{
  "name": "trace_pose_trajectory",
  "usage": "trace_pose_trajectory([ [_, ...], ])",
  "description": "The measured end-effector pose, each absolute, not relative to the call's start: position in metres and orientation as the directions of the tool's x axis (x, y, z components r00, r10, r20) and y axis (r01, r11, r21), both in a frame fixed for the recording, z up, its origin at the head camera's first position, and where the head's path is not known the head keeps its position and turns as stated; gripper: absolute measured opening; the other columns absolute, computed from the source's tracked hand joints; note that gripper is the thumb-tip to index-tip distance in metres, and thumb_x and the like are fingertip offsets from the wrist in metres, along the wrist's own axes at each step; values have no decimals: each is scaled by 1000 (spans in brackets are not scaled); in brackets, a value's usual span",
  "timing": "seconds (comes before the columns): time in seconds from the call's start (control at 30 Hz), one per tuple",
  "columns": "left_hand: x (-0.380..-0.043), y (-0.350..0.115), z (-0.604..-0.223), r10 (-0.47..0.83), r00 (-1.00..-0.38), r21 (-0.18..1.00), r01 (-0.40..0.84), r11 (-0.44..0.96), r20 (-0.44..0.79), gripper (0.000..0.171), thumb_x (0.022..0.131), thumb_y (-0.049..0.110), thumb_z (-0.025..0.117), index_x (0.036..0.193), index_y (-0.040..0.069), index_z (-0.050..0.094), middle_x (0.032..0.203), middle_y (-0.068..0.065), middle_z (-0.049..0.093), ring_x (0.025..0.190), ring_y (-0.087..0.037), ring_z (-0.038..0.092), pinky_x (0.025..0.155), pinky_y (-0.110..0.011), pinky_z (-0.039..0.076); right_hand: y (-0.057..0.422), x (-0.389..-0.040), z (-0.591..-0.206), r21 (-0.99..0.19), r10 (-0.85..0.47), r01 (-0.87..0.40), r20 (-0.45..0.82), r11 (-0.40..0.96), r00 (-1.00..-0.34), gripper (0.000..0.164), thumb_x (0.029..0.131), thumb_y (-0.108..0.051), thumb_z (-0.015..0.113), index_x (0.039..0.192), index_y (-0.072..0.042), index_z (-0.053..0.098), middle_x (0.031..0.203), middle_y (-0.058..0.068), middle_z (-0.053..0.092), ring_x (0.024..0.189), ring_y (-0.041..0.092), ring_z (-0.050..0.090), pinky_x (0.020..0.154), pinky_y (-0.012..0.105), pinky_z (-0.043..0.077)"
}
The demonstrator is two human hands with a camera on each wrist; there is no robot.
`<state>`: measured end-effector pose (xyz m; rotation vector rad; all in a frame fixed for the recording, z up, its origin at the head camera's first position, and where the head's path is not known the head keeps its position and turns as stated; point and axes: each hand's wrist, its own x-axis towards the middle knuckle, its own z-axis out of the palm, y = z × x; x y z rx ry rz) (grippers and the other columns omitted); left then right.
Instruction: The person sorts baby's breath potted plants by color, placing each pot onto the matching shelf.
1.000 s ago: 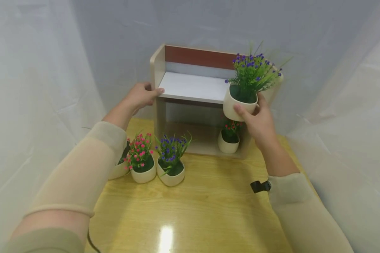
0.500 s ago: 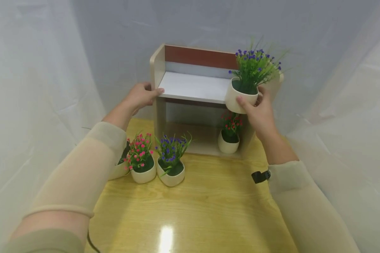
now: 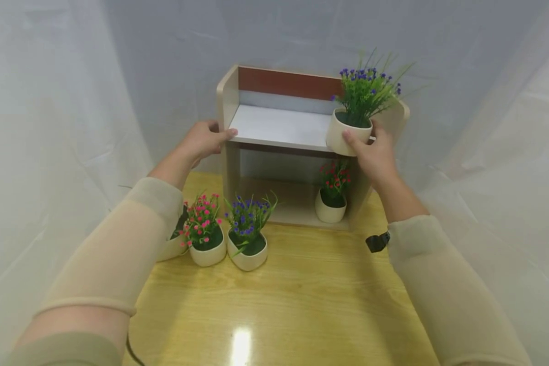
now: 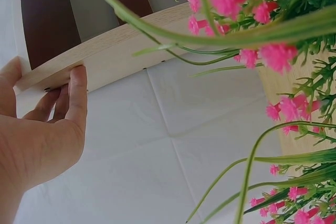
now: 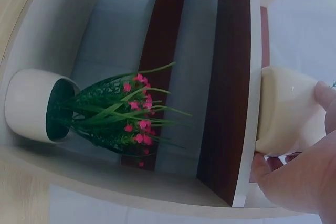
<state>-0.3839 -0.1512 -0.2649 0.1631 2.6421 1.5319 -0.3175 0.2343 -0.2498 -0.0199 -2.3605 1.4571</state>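
My right hand (image 3: 376,152) grips a cream pot (image 3: 347,133) of purple flowers at the right end of the small shelf unit's white upper board (image 3: 283,124). In the right wrist view the pot's (image 5: 291,111) base is right at the board's edge, and the fingers wrap its side. At the unit's left side panel (image 3: 229,96), my left hand (image 3: 203,140) holds on, thumb over the front edge and fingers behind; the left wrist view shows this hand (image 4: 52,114) pinching the panel. A potted plant with red-pink flowers (image 5: 31,106) stands on the lower level at the right.
On the wooden table (image 3: 302,290), left of centre, stand a pot of pink flowers (image 3: 208,251) and a pot of purple flowers (image 3: 248,254). Another cream pot (image 3: 171,249) is partly hidden behind the left sleeve. Pale sheeting (image 3: 164,46) hangs around the back and sides.
My right hand has raised the pot of purple flowers and moved it back, from in front of the board's edge to the board's right end. The left hand stays on the side panel.
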Motion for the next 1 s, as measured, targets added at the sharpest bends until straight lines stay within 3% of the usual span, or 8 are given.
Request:
trace_pose_trajectory([
  [0.17, -383, -152, -264, 133, -991, 871, 52, 489, -15, 83, 109, 50, 63, 169, 2, 32, 173, -22, 39, 156, -41, 46, 129, -53, 46, 236, -325, -249, -846, 203, -164, 302, 508, -931, 78, 103, -48, 73, 163, -10, 43, 162, 20, 49, 143, 35, 58, 118, 47, 54],
  [1.0, -387, -153, -264, 141, -990, 874, 44, 484, -28, 83, 109, 49, 63, 169, 2, 30, 172, -23, 39, 155, -41, 47, 130, -51, 45, 239, -351, -239, -734, 210, -39, 245, 678, -947, 84, 105, -59, 63, 166, -6, 39, 168, 19, 49, 155, 37, 47, 133, 51, 40],
])
